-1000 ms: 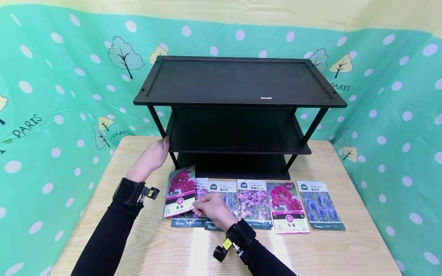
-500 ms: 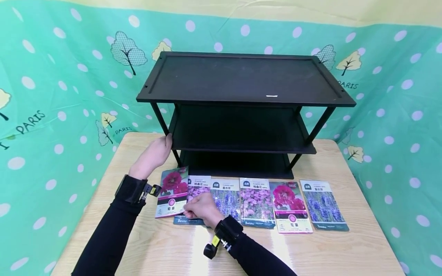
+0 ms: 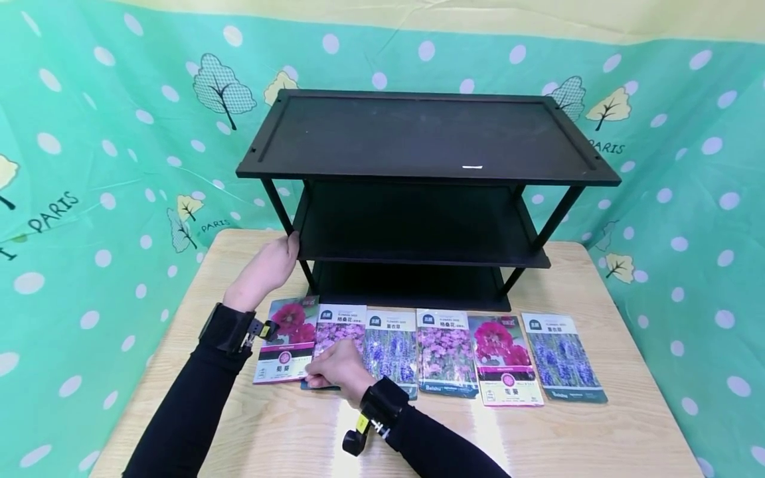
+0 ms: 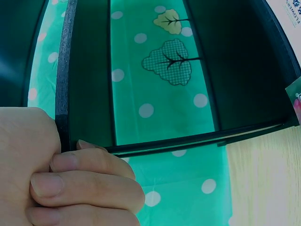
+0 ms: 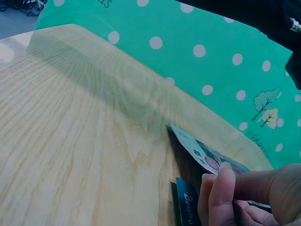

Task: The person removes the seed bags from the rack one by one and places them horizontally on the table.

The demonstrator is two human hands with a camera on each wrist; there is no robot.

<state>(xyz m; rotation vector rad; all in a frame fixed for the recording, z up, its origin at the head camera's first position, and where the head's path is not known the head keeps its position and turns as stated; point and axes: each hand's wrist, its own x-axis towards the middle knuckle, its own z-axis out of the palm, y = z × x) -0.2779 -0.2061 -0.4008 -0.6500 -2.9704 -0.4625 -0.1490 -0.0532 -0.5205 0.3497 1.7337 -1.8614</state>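
With its fingers curled at the left end of the middle tier, my left hand [image 3: 264, 271] grips the black three-tier shelf rack [image 3: 412, 222]. In the left wrist view those fingers [image 4: 89, 186] bend round the corner by a dark post. My right hand [image 3: 339, 370] pinches the lower right edge of a magenta-flower seed packet [image 3: 288, 332] at the left end of a row. In the right wrist view that packet [image 5: 200, 153] tilts up off the wood. Beside it a pink-flower seed packet [image 3: 340, 325] is partly covered by my right hand.
Further right in the row lie a lavender packet [image 3: 390, 345], another pink-flower packet [image 3: 445, 352], another magenta one [image 3: 505, 358] and a second lavender one [image 3: 562, 355]. They rest on the wooden table [image 3: 287, 431] before the rack. A green dotted cloth [image 3: 119, 199] hangs behind.
My right hand has drawn the magenta-flower packet leftward, uncovering more of the pink-flower packet beside it. My left hand stays on the rack. The head view has shifted slightly.
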